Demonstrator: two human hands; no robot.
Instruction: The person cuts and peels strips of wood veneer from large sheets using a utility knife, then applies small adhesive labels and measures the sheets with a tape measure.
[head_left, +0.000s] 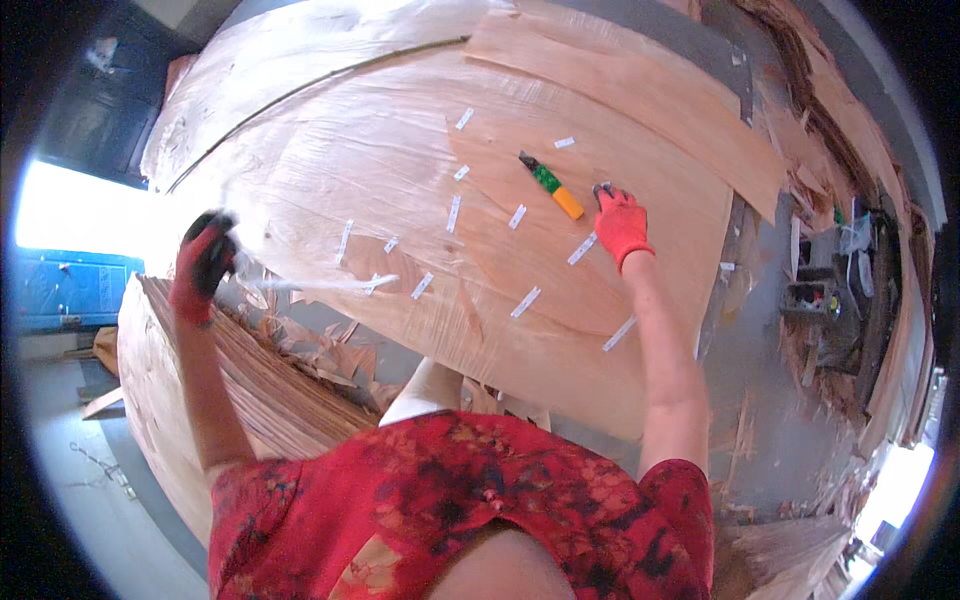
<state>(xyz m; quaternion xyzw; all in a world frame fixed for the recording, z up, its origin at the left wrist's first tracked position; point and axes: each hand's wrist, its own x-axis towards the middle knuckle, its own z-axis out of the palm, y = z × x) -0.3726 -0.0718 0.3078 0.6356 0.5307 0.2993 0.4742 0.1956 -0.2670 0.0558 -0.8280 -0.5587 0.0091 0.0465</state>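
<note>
A large wood veneer sheet (405, 315) lies before me, with several short white perforated tape strips (525, 302) stuck on it. My right hand (621, 221), in a red glove with dark fingertips, rests on the veneer at its right part; whether something is under the fingers cannot be told. Just left of it lies a utility knife (551, 185) with a green and orange handle. My left hand (204, 262), gloved alike, is raised at the sheet's left edge and blurred. A blurred white strip (337, 283) trails near it; its hold on the strip is unclear.
A thin dark stick (322, 77) lies curved across the far left of the veneer. Another veneer piece (637, 97) overlaps the far right. A stack of veneer sheets (262, 375) stands at the lower left beside torn scraps (337, 356). A dark box (810, 298) sits among scraps at right.
</note>
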